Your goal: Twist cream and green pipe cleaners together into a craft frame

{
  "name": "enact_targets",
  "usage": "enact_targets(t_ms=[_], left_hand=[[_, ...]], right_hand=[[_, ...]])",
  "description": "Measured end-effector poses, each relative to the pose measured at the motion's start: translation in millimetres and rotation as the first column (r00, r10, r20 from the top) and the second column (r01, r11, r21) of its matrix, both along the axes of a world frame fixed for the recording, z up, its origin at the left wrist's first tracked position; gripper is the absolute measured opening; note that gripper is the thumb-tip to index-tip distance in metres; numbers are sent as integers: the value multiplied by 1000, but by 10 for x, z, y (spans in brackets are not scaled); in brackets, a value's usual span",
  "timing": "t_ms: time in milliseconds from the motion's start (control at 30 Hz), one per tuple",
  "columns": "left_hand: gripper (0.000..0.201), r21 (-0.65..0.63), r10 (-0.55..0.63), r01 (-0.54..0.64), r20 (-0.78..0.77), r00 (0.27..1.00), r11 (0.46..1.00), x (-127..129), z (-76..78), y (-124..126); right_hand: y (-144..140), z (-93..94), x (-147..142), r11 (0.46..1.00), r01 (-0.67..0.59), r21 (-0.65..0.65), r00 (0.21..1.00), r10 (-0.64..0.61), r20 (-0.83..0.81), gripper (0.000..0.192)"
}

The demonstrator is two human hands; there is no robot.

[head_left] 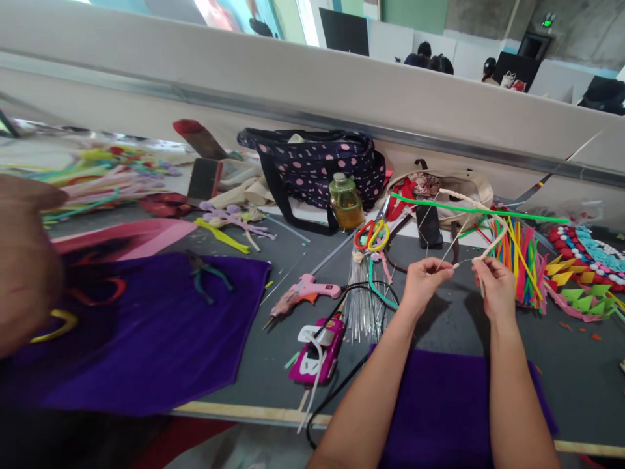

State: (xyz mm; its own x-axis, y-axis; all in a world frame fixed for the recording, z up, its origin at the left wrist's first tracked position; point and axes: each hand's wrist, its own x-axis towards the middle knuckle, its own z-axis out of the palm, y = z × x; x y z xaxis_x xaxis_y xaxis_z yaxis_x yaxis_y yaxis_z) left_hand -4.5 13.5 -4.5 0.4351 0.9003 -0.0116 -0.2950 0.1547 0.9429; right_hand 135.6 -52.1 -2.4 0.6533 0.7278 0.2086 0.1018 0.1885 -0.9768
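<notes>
Both hands are up over the grey table (454, 326), left hand (424, 281) and right hand (494, 284) pinching a white pipe cleaner (481, 225) between them. Pink glue gun (305, 291) and a polka-dot bag (317, 166) sit nearby.

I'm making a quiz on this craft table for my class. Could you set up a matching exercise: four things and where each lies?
1 glue gun
2 polka-dot bag
3 bottle
4 white pipe cleaner

a against the back wall
b in the right hand
c in front of the bag
d on the grey table, left of the hands

Pairs: 1-d, 2-a, 3-c, 4-b
</notes>
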Motion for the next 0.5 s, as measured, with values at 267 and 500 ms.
enact_targets(t_ms=[267, 500], left_hand=[[33, -269, -115, 153, 150, 982, 951, -51, -37, 73], [33, -330, -256, 328, 243, 936, 885, -60, -43, 70]], right_hand=[[-60, 22, 83, 987, -159, 22, 981, 161, -111, 21], [-24, 6, 69, 985, -161, 61, 967, 170, -191, 19]])
